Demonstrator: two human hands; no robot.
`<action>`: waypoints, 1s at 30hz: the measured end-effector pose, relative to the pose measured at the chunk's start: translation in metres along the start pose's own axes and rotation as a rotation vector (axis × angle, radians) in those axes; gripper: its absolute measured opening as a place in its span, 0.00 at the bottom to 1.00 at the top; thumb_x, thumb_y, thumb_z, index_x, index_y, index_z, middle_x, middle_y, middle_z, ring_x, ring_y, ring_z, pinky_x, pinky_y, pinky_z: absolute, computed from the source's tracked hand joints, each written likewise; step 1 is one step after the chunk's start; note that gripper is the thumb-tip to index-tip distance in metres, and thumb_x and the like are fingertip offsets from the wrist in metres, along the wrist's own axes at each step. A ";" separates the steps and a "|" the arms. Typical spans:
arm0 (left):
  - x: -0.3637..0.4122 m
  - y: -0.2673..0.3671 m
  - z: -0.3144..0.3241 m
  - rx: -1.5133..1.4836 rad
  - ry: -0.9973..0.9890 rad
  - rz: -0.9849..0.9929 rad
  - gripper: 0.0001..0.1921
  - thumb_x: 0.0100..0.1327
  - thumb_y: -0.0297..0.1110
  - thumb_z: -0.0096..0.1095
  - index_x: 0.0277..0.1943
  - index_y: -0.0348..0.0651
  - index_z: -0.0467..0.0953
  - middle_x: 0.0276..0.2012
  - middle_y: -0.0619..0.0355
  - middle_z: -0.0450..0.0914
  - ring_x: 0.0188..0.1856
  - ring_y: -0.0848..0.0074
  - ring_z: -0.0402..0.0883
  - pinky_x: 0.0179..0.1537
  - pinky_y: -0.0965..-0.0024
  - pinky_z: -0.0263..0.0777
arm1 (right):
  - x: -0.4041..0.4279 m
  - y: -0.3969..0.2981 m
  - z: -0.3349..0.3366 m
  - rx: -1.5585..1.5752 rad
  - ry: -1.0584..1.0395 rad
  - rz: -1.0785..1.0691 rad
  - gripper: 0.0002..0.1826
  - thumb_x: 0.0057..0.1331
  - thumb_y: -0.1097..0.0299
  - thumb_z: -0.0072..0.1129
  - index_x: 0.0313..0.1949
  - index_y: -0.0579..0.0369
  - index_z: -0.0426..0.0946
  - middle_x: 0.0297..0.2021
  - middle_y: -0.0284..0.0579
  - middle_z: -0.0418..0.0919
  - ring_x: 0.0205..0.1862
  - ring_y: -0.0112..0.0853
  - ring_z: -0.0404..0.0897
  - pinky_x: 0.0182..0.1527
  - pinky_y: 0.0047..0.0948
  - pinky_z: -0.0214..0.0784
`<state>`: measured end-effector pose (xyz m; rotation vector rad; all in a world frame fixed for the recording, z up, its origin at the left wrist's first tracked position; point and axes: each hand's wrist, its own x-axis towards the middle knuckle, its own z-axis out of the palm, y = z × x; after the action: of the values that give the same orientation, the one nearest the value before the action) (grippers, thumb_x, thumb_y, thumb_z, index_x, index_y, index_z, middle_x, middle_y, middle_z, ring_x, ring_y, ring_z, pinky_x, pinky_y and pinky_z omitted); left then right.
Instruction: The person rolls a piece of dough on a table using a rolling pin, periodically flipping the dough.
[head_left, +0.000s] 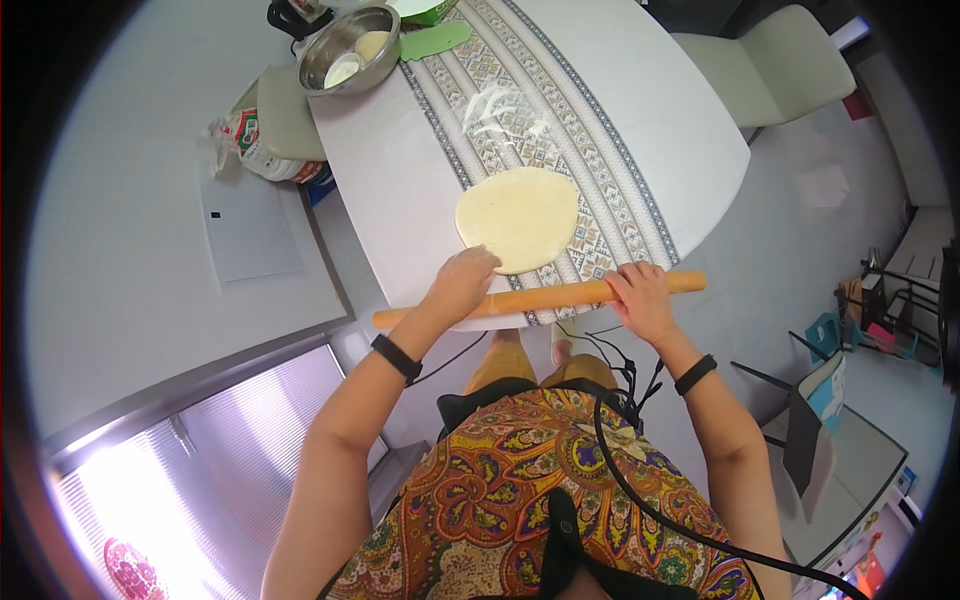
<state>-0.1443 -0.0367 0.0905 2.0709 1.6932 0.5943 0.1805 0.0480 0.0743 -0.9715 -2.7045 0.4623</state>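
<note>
A flat, rounded sheet of dough (517, 217) lies on the patterned table runner, near the table's front edge. My left hand (466, 281) is at the dough's near left edge, fingers curled down against it. Whether they pinch the dough is hidden. A long wooden rolling pin (547, 298) lies crosswise along the table edge, its left part passing under my left wrist. Toward the pin's right end, my right hand (641, 296) is wrapped over it. Loose white flour (499, 112) is smeared on the runner beyond the dough.
At the far left of the table (375, 165) stands a metal bowl (311, 71) holding a small white cup and some dough. Beside it lies a green scraper (436, 40). Chairs (757, 67) flank the table. A black cable (660, 517) crosses my right side.
</note>
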 end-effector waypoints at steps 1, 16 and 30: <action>-0.008 0.000 -0.003 -0.002 -0.086 -0.144 0.09 0.62 0.28 0.58 0.45 0.39 0.77 0.44 0.47 0.80 0.50 0.53 0.78 0.53 0.57 0.72 | 0.002 0.002 0.001 0.003 -0.005 0.000 0.21 0.50 0.63 0.69 0.45 0.46 0.75 0.39 0.36 0.73 0.46 0.37 0.71 0.48 0.41 0.59; -0.016 -0.096 0.026 0.488 0.003 -0.588 0.25 0.72 0.46 0.44 0.67 0.42 0.66 0.66 0.47 0.68 0.69 0.53 0.61 0.70 0.46 0.48 | 0.110 0.054 0.035 -0.299 0.074 0.186 0.30 0.69 0.47 0.47 0.63 0.51 0.68 0.63 0.50 0.69 0.66 0.51 0.64 0.68 0.61 0.44; 0.096 -0.183 -0.016 0.442 0.319 -0.661 0.22 0.72 0.44 0.43 0.58 0.39 0.74 0.58 0.44 0.75 0.67 0.50 0.65 0.67 0.43 0.52 | 0.250 0.112 0.059 -0.242 0.281 0.545 0.31 0.73 0.45 0.38 0.67 0.50 0.63 0.69 0.50 0.60 0.73 0.46 0.54 0.65 0.73 0.42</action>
<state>-0.2848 0.0919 0.0102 1.5401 2.7213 0.3591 0.0381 0.2793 0.0059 -1.7075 -2.2562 0.0711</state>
